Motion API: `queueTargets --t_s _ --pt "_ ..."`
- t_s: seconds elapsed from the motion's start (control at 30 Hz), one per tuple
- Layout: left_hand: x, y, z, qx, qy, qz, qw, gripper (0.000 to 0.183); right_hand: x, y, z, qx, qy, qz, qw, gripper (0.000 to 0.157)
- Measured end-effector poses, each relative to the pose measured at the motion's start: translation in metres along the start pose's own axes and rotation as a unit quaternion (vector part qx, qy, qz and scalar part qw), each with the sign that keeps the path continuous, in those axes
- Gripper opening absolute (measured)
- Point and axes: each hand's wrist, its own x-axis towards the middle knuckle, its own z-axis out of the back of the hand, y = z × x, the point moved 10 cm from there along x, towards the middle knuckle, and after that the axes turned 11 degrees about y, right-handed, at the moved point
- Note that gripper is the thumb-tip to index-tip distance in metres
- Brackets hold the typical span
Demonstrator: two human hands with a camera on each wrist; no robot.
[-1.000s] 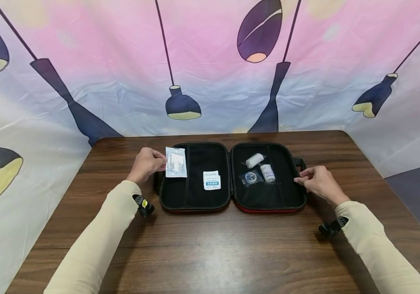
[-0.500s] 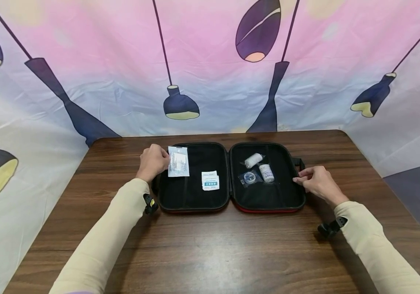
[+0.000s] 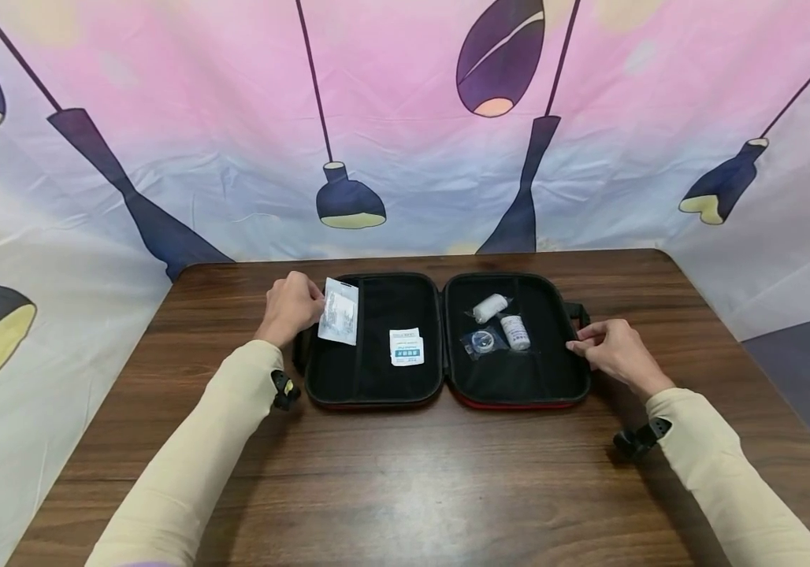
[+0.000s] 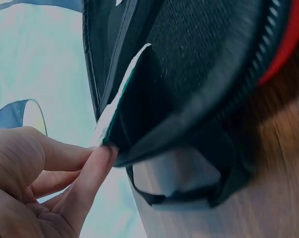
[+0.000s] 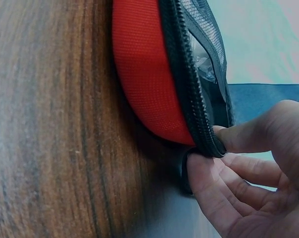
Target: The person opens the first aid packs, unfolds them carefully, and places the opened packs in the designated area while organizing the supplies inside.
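A zip-up case, red outside and black inside, lies unfolded on the table with its left half (image 3: 394, 390) and right half (image 3: 554, 378) side by side. My left hand (image 3: 290, 307) pinches a flat white-and-pale-blue packet (image 3: 339, 313) by its left edge, over the outer part of the left half. In the left wrist view the packet (image 4: 124, 89) appears edge-on, thumb and finger at its end near the zipped rim. At the other side, my right hand (image 3: 618, 354) pinches the outer rim of the right half; the right wrist view shows thumb and finger on the zipper edge (image 5: 204, 129).
Small white-and-blue sachets (image 3: 406, 348) lie in the left half. In the right half are a white wrapped roll (image 3: 490, 308), a white printed cylinder (image 3: 516, 333) and a round item in a clear bag (image 3: 483, 342). A patterned cloth (image 3: 419, 118) hangs behind the wooden table (image 3: 405, 480).
The packet in my left hand shifted a little right, then back left, and now leans at an angle. My right hand stays on the case rim.
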Motion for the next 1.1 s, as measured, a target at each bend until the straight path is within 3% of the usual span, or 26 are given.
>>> queueTargets --t_s 0.1,0.3,0.6,0.77,0.9,1.1 --pt "0.003 -0.004 -0.006 -0.005 0.002 -0.003 1.0 0.035 0.0 -0.001 -0.001 0.004 0.001 0.002 1.0 0.043" --pt "0.008 -0.009 -0.018 -0.02 0.01 -0.007 0.9997 0.04 0.0 0.001 -0.001 0.004 0.0 0.005 1.0 0.043" --pt "0.012 -0.01 -0.033 -0.078 0.057 0.028 0.9949 0.018 -0.001 0.002 0.0 -0.003 -0.002 0.002 1.0 0.035" --pt "0.014 -0.013 -0.041 -0.104 0.071 0.035 0.9914 0.015 -0.001 0.002 0.0 -0.002 -0.003 0.007 1.0 0.04" --pt "0.015 -0.011 -0.043 -0.108 0.079 0.031 0.9905 0.016 -0.001 0.003 0.0 0.0 -0.003 0.009 1.0 0.045" --pt "0.008 -0.013 -0.035 -0.109 0.078 0.012 0.9909 0.016 -0.001 0.002 0.0 -0.003 -0.005 0.007 1.0 0.043"
